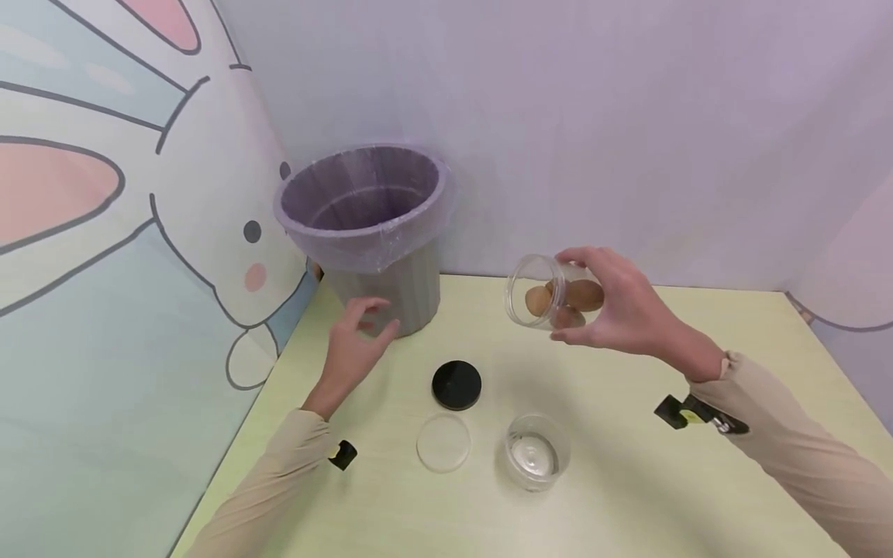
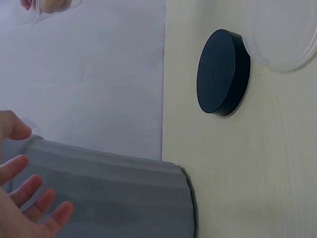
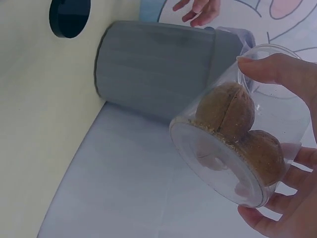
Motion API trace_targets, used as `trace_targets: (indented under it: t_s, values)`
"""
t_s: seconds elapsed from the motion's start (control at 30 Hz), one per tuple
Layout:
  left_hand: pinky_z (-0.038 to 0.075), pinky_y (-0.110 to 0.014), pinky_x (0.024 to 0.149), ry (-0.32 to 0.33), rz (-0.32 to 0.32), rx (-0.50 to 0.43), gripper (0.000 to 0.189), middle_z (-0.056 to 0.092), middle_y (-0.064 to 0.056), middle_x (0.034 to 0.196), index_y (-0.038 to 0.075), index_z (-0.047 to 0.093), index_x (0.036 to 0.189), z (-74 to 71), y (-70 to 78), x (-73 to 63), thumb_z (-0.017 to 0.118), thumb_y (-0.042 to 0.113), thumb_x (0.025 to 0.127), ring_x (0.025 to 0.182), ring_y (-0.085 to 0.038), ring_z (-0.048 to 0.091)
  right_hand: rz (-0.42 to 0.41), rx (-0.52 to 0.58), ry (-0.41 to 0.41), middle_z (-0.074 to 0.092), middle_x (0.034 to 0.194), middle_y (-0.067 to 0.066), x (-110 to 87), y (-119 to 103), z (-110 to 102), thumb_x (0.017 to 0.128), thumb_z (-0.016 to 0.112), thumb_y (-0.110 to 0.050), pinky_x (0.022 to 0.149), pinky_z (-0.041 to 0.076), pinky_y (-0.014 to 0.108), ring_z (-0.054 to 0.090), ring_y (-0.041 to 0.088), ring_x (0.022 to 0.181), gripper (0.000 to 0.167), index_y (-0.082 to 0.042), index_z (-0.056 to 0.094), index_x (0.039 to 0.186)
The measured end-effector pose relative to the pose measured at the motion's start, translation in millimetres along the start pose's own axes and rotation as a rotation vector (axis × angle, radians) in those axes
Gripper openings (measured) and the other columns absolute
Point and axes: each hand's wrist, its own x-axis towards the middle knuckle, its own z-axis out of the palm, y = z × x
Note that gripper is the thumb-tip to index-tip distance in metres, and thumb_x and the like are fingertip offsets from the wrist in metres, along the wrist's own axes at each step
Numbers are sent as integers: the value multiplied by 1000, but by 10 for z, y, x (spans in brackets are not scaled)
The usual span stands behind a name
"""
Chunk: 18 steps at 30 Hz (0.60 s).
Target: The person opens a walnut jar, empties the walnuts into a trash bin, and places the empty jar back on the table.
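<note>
My right hand (image 1: 624, 306) grips a clear plastic jar (image 3: 218, 173) above the table, with the thumb on one side and the fingers round the other. The jar is tipped on its side, its uncovered mouth facing left. Several brown walnuts (image 3: 227, 111) lie inside it, with small crumbs near the base. My left hand (image 1: 349, 349) hovers in front of the grey bin (image 1: 412, 287), holding nothing, thumb and fingers spread and loosely bent. A black round lid (image 1: 456, 385) and a clear round disc (image 1: 443, 443) lie flat on the table between the hands.
On the pale table (image 1: 663, 465), a clear round tub (image 1: 516, 465) stands upright, nearer to me than the jar. The bin is lined with a clear bag folded over its rim. A wall with a rabbit drawing (image 1: 202, 232) borders the left side, and a plain lilac wall (image 1: 558, 116) the back.
</note>
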Motion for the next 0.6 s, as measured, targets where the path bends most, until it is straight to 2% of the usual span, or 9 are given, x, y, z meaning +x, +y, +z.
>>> trace_targets:
  t_s: [0.17, 0.23, 0.33, 0.43, 0.6]
  values:
    - [49, -44, 80, 54, 29, -1, 29, 59, -17, 110, -5, 60, 110, -129, 338, 19, 69, 2, 83, 102, -30, 55, 5, -2, -10, 58, 113, 9, 35, 1, -24, 46, 94, -25, 83, 40, 46, 50, 23, 105, 90, -7, 52, 125]
    - [49, -38, 80, 68, 37, -3, 29, 59, -22, 109, -9, 59, 109, -166, 470, 33, 68, -3, 82, 100, -29, 55, 11, 0, -12, 57, 112, 8, 47, 10, -40, 47, 94, -25, 82, 40, 45, 50, 23, 104, 90, -8, 52, 125]
    - [49, -32, 78, 106, 86, -3, 28, 59, -23, 107, -10, 58, 107, -202, 492, 64, 67, -5, 82, 98, -30, 55, 19, 8, -9, 57, 111, 7, 72, 24, -63, 47, 94, -24, 81, 40, 44, 50, 24, 102, 90, -9, 51, 124]
    - [50, -32, 76, 154, 125, -8, 27, 59, -25, 104, -11, 59, 106, -264, 504, 101, 67, -7, 80, 97, -35, 55, 24, 9, -7, 56, 109, 7, 106, 30, -83, 47, 94, -24, 79, 39, 44, 50, 24, 100, 89, -9, 51, 124]
    - [50, -33, 75, 245, 143, -21, 26, 58, -25, 102, -12, 59, 104, -375, 549, 166, 66, -10, 79, 96, -39, 55, 26, -3, -15, 56, 110, 11, 164, 33, -117, 48, 94, -24, 79, 40, 45, 50, 24, 101, 89, -8, 51, 124]
